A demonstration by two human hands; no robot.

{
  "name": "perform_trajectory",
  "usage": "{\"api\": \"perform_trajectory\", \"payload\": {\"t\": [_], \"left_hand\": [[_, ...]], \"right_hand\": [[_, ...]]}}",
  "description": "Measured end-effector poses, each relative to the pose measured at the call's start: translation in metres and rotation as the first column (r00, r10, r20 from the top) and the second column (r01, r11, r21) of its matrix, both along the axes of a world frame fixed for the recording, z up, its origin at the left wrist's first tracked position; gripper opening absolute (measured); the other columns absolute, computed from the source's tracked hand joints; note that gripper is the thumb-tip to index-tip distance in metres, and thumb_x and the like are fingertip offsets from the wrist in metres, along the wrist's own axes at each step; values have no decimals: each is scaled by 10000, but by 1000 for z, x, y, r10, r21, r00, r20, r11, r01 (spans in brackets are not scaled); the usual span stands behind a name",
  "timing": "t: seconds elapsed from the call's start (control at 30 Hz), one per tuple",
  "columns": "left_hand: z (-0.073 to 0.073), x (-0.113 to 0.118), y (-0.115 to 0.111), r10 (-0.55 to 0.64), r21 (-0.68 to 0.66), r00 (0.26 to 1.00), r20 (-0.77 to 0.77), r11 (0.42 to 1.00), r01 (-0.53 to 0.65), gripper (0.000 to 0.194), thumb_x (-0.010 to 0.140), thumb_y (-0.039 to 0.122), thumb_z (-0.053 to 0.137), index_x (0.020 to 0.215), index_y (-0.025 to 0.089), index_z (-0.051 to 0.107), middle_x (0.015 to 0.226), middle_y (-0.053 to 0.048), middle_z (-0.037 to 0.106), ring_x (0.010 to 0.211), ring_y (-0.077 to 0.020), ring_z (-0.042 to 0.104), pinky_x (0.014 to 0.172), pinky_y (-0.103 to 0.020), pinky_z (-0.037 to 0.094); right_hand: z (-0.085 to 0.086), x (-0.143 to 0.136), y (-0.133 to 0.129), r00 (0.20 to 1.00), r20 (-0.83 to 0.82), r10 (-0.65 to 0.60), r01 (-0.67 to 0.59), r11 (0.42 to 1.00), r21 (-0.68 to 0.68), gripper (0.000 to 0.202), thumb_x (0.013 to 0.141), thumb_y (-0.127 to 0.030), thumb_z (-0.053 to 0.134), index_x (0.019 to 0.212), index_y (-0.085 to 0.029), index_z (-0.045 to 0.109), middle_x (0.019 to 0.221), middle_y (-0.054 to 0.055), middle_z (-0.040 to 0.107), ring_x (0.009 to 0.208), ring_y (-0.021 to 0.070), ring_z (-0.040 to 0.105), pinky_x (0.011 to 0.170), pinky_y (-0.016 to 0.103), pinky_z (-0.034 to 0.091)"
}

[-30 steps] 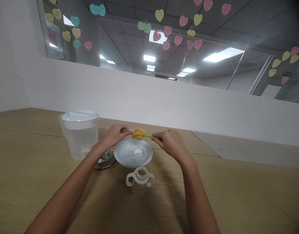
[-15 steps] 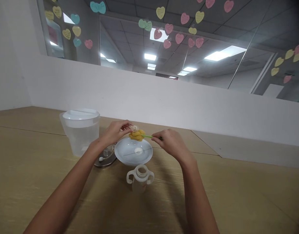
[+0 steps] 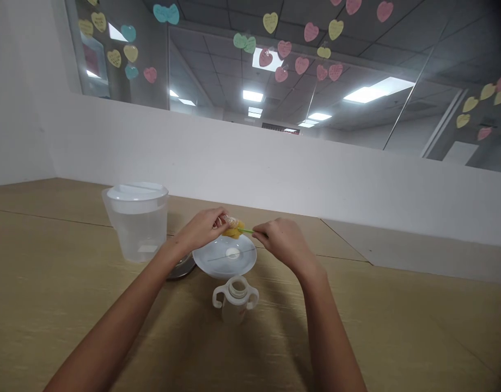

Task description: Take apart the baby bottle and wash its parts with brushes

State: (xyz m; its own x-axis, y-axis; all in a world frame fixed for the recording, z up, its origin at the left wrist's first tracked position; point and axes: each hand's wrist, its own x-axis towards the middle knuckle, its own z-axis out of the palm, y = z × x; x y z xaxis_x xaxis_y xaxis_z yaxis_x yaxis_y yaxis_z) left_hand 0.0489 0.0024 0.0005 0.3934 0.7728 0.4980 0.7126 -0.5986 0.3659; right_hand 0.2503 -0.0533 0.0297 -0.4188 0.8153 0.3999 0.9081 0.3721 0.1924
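- Head view, with the pale bowl (image 3: 218, 260) as landmark: it sits on the wooden table (image 3: 397, 326), a round white spot showing inside it.
- Above the bowl's far rim is the yellow sponge head (image 3: 233, 234), on a thin green handle (image 3: 246, 231); whether it touches the rim, I cannot tell.
- The right hand (image 3: 282, 239), to the right of the bowl's far rim, has thumb and fingers pinched together on the green handle.
- The left hand (image 3: 205, 226), over the bowl's far left edge, has its fingers drawn in narrow around a small clear piece (image 3: 233, 221), which lies against the sponge head.
- Just in front of the bowl stands an upright, open-topped bottle (image 3: 234, 309) with two curved side handles.
- Left of the bowl, partly hidden by the left forearm, is a dark round tray (image 3: 183, 270).
- Farther left of the bowl stands a translucent lidded pitcher (image 3: 140, 226).
- Well beyond the bowl rises a white wall (image 3: 234, 158), with heart-shaped notes (image 3: 311, 31) on the glass above.
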Motion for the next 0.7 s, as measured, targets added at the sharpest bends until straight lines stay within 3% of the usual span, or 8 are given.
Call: {"api": "perform_trajectory", "payload": {"t": [0.2, 0.4, 0.6, 0.7], "left_hand": [[3, 2, -7, 63, 40, 993, -100, 997, -59, 283, 845, 423, 414, 824, 177, 552, 800, -57, 637, 688, -196, 557, 590, -276, 360], [6, 1, -7, 94, 47, 980, -178, 995, -87, 382, 871, 437, 342, 620, 185, 483, 625, -39, 574, 552, -164, 468, 522, -280, 261], [20, -33, -6, 131, -27, 991, -5, 991, -131, 468, 864, 499, 312, 610, 172, 529, 593, -30, 589, 556, -153, 502, 528, -257, 318], [23, -55, -3, 186, -42, 982, -28, 981, -187, 427, 812, 492, 397, 562, 170, 524, 542, -18, 560, 523, -143, 496, 499, -245, 319]], "right_hand": [[-4, -4, 0, 994, 109, -6, -3, 997, 81, 335, 904, -250, 439, 649, -169, 641, 625, 71, 656, 523, 144, 534, 484, 274, 152], [-3, -6, -3, 994, 106, -3, -5, 997, 81, 300, 902, -253, 447, 699, -175, 654, 653, 74, 671, 525, 143, 537, 488, 269, 151], [3, -3, -7, 993, -67, 96, -96, 995, 12, 319, 917, -297, 430, 707, -199, 650, 640, 28, 664, 540, 117, 501, 518, 253, 201], [3, 1, -7, 986, -121, 115, -117, 993, -6, 311, 912, -296, 444, 700, -203, 651, 632, 12, 654, 545, 110, 487, 527, 248, 214]]}}
